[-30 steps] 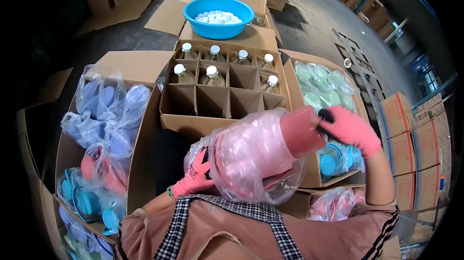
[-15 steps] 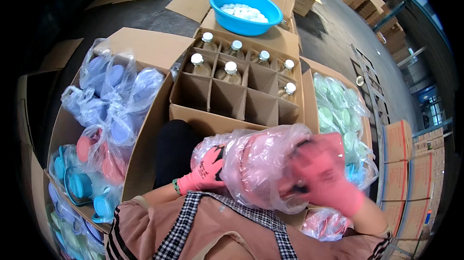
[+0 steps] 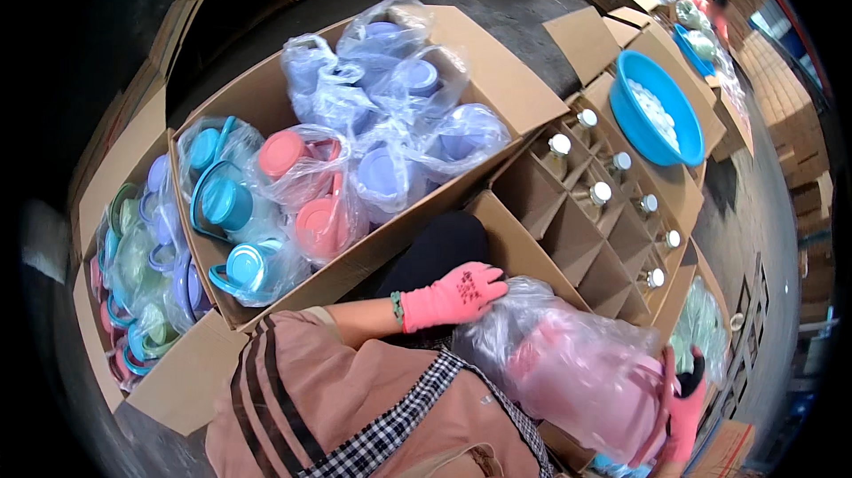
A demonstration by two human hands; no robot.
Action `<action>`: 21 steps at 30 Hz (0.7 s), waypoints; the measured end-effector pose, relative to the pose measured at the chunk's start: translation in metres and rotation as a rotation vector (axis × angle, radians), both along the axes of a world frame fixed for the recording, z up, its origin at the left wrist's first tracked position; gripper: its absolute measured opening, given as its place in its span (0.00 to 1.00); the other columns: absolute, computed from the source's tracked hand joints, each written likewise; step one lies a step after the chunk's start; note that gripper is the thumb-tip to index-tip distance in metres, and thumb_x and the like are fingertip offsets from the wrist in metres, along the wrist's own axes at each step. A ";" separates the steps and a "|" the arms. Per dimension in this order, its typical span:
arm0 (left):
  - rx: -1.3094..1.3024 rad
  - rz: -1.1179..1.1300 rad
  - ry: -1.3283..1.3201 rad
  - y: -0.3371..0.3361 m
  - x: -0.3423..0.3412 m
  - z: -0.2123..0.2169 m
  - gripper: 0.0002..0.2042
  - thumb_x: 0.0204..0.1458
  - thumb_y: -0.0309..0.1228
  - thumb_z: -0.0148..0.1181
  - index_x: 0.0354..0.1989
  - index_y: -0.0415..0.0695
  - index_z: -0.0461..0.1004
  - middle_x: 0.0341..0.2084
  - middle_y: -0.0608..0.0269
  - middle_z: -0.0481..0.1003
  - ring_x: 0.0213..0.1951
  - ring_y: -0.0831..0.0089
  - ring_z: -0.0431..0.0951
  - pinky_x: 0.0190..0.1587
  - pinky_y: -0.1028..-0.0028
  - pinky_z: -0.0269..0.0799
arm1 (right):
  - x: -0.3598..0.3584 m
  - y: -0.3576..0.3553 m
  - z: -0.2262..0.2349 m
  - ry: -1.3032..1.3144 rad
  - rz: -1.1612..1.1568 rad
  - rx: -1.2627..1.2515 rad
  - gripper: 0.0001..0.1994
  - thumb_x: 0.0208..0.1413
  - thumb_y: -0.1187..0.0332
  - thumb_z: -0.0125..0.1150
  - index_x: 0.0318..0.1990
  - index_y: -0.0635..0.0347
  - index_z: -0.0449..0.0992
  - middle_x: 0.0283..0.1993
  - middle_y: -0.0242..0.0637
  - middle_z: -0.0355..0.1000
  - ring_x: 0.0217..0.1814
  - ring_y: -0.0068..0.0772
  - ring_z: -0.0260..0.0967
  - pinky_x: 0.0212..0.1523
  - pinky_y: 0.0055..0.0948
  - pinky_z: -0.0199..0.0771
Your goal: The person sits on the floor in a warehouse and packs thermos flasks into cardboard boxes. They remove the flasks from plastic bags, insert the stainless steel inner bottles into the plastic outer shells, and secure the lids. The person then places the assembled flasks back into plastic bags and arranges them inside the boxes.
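- Nearest, at 5 o'clock: pink jug in a clear plastic bag (image 3: 577, 376), lying against the person's lap, tilted, its broad end toward 5.
- Right hand (image 3: 683, 407), pink glove with dark fingertips, at the bag's 4 o'clock edge. Fingers curled round the jug's handle side through the film; a closed grip, holding the jug.
- Left hand (image 3: 453, 296), pink glove, at the bag's 10 o'clock end. Fingers fairly flat and spread, resting on the crumpled plastic; pressing rather than gripping. Whether the thumb hooks under is hidden.
- Risk, as I judge it: the film is loose and slick, so with only one hand truly clamped the jug could slide inside the bag and drop. The flat left palm gives little hold.
- Second risk: loose plastic could snag on a cardboard edge of the divided carton (image 3: 586, 229) just beyond, at 1 o'clock, and tear.
- That carton has empty cells nearest the person; capped bottles (image 3: 602, 192) stand in the farther cells. A swinging jug might knock them.
- At 10 to 11 o'clock: open box of bagged jugs (image 3: 355, 150), pink, blue and lilac lids.
- Far, 1 o'clock: blue basin (image 3: 661, 110) with white pieces inside.
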State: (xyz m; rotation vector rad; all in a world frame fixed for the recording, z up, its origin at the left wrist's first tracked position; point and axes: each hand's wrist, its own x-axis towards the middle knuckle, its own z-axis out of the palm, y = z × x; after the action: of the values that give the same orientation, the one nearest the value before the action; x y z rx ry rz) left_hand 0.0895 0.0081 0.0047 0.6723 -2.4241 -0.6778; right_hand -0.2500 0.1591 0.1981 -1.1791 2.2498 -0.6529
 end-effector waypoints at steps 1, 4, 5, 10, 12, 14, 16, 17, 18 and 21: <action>-0.015 -0.003 -0.139 -0.005 0.001 -0.008 0.09 0.35 0.31 0.55 0.26 0.43 0.65 0.32 0.53 0.65 0.36 0.57 0.66 0.39 0.65 0.63 | -0.010 0.011 -0.004 0.043 0.017 -0.029 0.33 0.42 0.74 0.57 0.59 0.61 0.52 0.42 0.37 0.67 0.33 0.19 0.62 0.29 0.15 0.60; -0.225 -0.238 -0.256 0.014 -0.003 -0.015 0.08 0.35 0.36 0.53 0.22 0.48 0.66 0.35 0.56 0.64 0.41 0.61 0.63 0.40 0.64 0.59 | -0.014 0.029 0.004 0.414 0.213 -0.057 0.28 0.46 0.74 0.47 0.59 0.61 0.54 0.50 0.42 0.63 0.41 0.28 0.65 0.42 0.21 0.63; -0.199 -0.439 -0.398 0.023 -0.007 -0.018 0.07 0.36 0.37 0.53 0.23 0.49 0.66 0.36 0.59 0.63 0.43 0.63 0.62 0.39 0.66 0.60 | -0.010 0.033 0.009 0.678 0.324 -0.082 0.28 0.46 0.74 0.47 0.59 0.60 0.54 0.54 0.45 0.59 0.46 0.36 0.65 0.46 0.25 0.62; 0.240 -0.814 -0.401 0.048 -0.038 -0.072 0.09 0.43 0.31 0.49 0.32 0.44 0.70 0.38 0.57 0.69 0.41 0.67 0.68 0.39 0.68 0.63 | 0.007 -0.012 -0.013 0.063 -0.116 -0.617 0.29 0.44 0.73 0.51 0.58 0.58 0.55 0.49 0.43 0.62 0.48 0.35 0.63 0.48 0.33 0.63; 0.597 -0.935 -0.303 0.041 -0.042 -0.015 0.14 0.49 0.29 0.45 0.43 0.40 0.68 0.42 0.52 0.69 0.44 0.69 0.69 0.46 0.71 0.63 | -0.024 -0.013 -0.079 -0.179 -0.179 -0.586 0.34 0.39 0.71 0.60 0.57 0.61 0.54 0.45 0.39 0.65 0.43 0.32 0.65 0.44 0.29 0.66; 0.626 -1.037 0.029 0.046 -0.022 -0.043 0.15 0.51 0.31 0.44 0.46 0.38 0.66 0.43 0.53 0.68 0.45 0.69 0.68 0.47 0.72 0.62 | 0.027 -0.042 -0.118 -0.475 -0.273 -0.689 0.38 0.34 0.67 0.67 0.56 0.64 0.54 0.41 0.36 0.66 0.38 0.29 0.66 0.41 0.26 0.68; 0.609 -1.068 0.109 0.042 0.011 -0.045 0.17 0.52 0.34 0.45 0.47 0.37 0.65 0.43 0.57 0.69 0.45 0.71 0.68 0.47 0.73 0.62 | 0.084 -0.046 -0.131 -0.729 -0.197 -0.769 0.40 0.33 0.66 0.69 0.56 0.65 0.54 0.43 0.37 0.64 0.41 0.31 0.65 0.45 0.29 0.66; 0.607 -1.075 0.147 0.041 0.025 -0.042 0.18 0.52 0.36 0.45 0.48 0.36 0.64 0.42 0.59 0.69 0.44 0.72 0.68 0.46 0.74 0.61 | 0.105 -0.040 -0.139 -0.758 -0.127 -0.774 0.40 0.34 0.67 0.69 0.56 0.65 0.53 0.46 0.38 0.62 0.45 0.33 0.64 0.49 0.31 0.64; 0.875 -0.857 -0.051 0.041 0.027 -0.010 0.20 0.51 0.37 0.47 0.49 0.36 0.64 0.43 0.55 0.69 0.45 0.67 0.67 0.49 0.72 0.60 | 0.116 -0.032 -0.154 -0.515 -0.010 -0.791 0.40 0.35 0.68 0.68 0.56 0.65 0.52 0.49 0.39 0.59 0.48 0.34 0.62 0.51 0.32 0.61; 0.720 -0.427 -0.428 0.017 0.056 0.045 0.23 0.49 0.43 0.51 0.48 0.37 0.65 0.39 0.51 0.72 0.43 0.67 0.71 0.46 0.71 0.64 | 0.155 -0.016 -0.168 -0.246 0.202 -0.767 0.40 0.38 0.71 0.65 0.58 0.63 0.46 0.55 0.40 0.53 0.52 0.34 0.57 0.52 0.31 0.59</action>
State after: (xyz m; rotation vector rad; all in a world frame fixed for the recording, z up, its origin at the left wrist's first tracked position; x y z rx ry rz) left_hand 0.1454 0.0254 0.0492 0.6017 -2.7239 -1.7910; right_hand -0.0946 0.1429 0.0300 -1.5301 1.6692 -1.5569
